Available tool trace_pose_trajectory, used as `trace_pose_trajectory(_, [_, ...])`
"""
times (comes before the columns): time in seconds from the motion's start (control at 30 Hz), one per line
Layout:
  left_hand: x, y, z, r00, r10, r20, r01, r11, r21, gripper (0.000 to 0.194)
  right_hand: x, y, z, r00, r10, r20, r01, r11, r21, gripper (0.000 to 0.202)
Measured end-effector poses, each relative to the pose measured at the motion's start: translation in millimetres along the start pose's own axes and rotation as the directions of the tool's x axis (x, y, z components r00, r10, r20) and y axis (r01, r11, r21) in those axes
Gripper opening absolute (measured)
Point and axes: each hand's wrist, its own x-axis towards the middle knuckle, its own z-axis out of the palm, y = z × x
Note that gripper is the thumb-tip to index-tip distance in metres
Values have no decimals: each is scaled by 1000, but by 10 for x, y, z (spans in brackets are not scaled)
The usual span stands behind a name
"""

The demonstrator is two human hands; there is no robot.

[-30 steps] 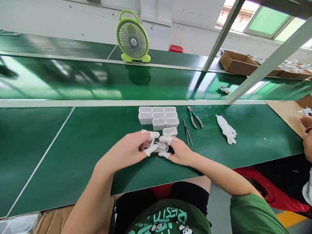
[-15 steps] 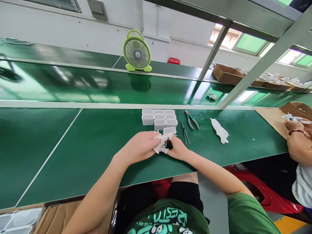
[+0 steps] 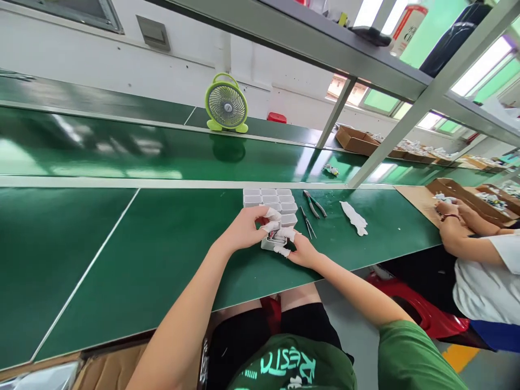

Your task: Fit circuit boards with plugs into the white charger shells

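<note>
White finger covers sit on the fingertips of both my hands. My right hand (image 3: 304,250) grips a small white plastic box (image 3: 268,245) from the right, with its fingers at the rim and side. Dark and reddish parts, perhaps wires, show inside the box. Over the box's far left edge, my left hand (image 3: 246,225) has thumb and fingers curled together in a pinch. What lies between those fingertips is too small to make out. Just beyond my hands, several similar white boxes (image 3: 268,199) stand in rows on the green table (image 3: 182,244).
Right of the boxes lie tweezers (image 3: 307,223), pliers (image 3: 314,205) and a white glove (image 3: 354,218). A green fan (image 3: 226,103) stands at the back. At far right a co-worker's hands (image 3: 449,208) handle white parts beside cardboard boxes (image 3: 459,195). Metal shelf posts (image 3: 390,130) rise behind the table.
My left hand has lifted and its fingers have curled above the box. The box's inside and front wall show more now. The view has shifted, showing more of the co-worker and the shelf.
</note>
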Motion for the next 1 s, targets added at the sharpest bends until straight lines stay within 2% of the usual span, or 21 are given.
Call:
trace_pose_trajectory(0.17, [-4,44,-18,1000,29,12,-28,999,-38,7,-9,-24,96,998,1,-59,-4,999,-48,27])
trace_pose_trajectory(0.3, [28,-51,-33,999,-41,24,43,994,-105,13,37,-88,180,993,-8,-114,0,998,-70,26])
trace_pose_trajectory(0.37, [55,-129,-44,992,-115,-58,107,986,-129,24,54,-165,136,987,1,-161,-15,996,-83,24])
trace_pose_trajectory(0.43, [79,-200,-58,963,-192,-188,166,975,-147,29,28,-256,5,971,28,-236,-53,993,-102,23])
trace_pose_trajectory(0.5, [93,-251,-67,921,-252,-297,211,964,-163,25,-66,-343,-161,931,79,-356,-130,984,-123,27])
trace_pose_trajectory(0.53, [95,-269,-69,903,-273,-333,227,959,-169,22,-135,-380,-226,897,112,-427,-182,975,-127,31])
trace_pose_trajectory(0.63, [88,-295,-58,872,-306,-381,255,950,-179,11,-372,-463,-241,802,212,-559,-327,938,-113,34])
trace_pose_trajectory(0.7, [80,-301,-39,867,-317,-384,268,947,-178,8,-500,-495,-121,784,272,-558,-391,915,-102,31])
trace_pose_trajectory(0.8, [72,-307,-6,868,-326,-375,287,945,-157,19,-605,-502,41,791,351,-501,-445,892,-77,30])
trace_pose_trajectory(0.9, [72,-316,23,883,-311,-352,290,950,-113,26,-651,-480,35,793,402,-457,-463,886,-23,41])
trace_pose_trajectory(1.0, [77,-332,40,891,-298,-342,298,953,-52,27,-703,-463,-38,731,457,-506,-501,864,57,57])
